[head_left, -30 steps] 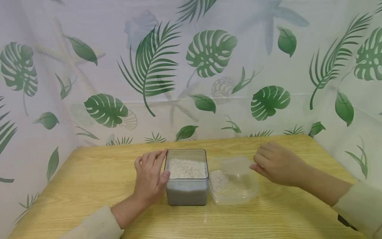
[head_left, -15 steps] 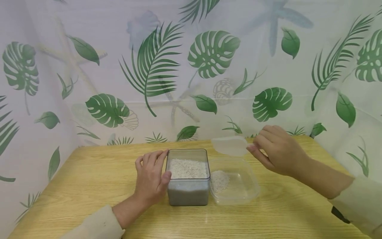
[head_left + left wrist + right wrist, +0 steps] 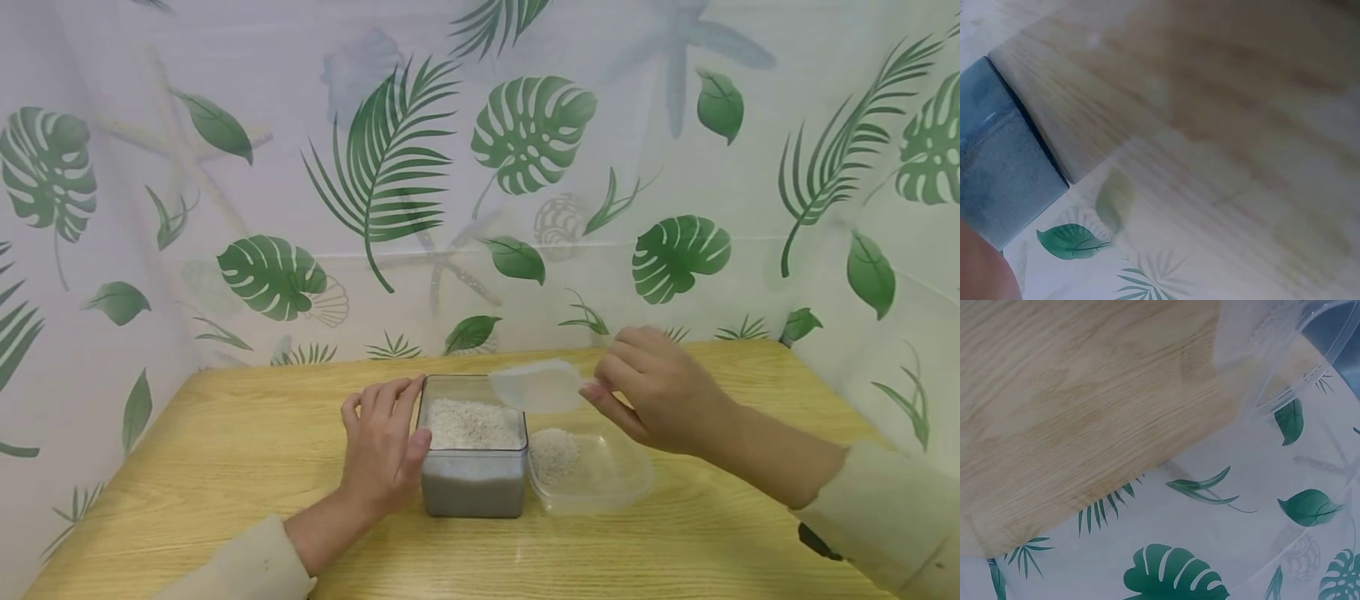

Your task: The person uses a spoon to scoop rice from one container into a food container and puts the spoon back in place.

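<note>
Rice [image 3: 468, 425], grainy, in sq. plastic box [image 3: 474, 496]; L hand [image 3: 381, 442] grips box, R hand [image 3: 660, 392] pinches transl. scoop [image 3: 536, 387].

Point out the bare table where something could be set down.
Bare table lies left of the left hand, out to the table's edge, and in front of the box and tub, between the sleeves. Mid-table is crowded: box and tub side by side, scoop above in the right hand.

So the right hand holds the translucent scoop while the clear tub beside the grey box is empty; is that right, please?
Not quite: the clear tub isn't empty; the head view shows a small heap of rice in it. The right hand does hold the translucent scoop.
</note>
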Tool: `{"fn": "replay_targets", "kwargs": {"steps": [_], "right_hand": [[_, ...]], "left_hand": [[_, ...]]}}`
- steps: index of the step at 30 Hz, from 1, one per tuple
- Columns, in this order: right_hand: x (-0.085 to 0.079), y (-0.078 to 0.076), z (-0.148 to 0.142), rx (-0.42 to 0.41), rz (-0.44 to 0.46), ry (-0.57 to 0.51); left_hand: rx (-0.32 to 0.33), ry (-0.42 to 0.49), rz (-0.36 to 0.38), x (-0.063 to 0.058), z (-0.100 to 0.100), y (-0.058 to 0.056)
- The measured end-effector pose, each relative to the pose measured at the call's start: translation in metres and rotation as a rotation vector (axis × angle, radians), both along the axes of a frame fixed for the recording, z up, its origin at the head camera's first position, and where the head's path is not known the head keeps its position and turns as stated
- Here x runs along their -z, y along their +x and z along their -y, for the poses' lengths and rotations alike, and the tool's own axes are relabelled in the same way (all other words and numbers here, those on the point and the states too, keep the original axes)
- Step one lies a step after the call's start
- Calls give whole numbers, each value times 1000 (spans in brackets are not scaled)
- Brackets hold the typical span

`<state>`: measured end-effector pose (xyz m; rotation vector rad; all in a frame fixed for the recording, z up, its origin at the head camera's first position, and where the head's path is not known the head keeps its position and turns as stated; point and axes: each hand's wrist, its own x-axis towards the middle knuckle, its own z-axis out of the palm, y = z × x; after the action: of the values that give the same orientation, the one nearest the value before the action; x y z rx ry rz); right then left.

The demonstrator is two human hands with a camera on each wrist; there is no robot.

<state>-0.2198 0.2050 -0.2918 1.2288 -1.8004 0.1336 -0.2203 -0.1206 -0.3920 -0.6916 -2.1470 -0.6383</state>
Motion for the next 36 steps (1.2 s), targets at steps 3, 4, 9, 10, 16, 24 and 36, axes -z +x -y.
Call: {"fn": "replay_targets", "kwargs": {"steps": [3, 4, 9, 10, 16, 24, 36], "right_hand": [[2, 0, 4, -8, 6, 9], [2, 0, 5, -9, 9, 13], [5, 0, 10, -15, 26, 25], [5, 0, 12, -14, 28, 27], [7, -1, 18, 34, 68, 58], [-2, 1, 34, 110, 117, 109], [-7, -6, 68, 383, 186, 196]], "left_hand": [[3, 0, -1, 0, -1, 1], [5, 2, 1, 0, -1, 1], [7, 7, 16, -1, -2, 2], [6, 6, 18, -1, -2, 3], [10, 8, 22, 1, -2, 2], [25, -6, 49, 1, -2, 4], [39, 17, 65, 1, -2, 3]]}}
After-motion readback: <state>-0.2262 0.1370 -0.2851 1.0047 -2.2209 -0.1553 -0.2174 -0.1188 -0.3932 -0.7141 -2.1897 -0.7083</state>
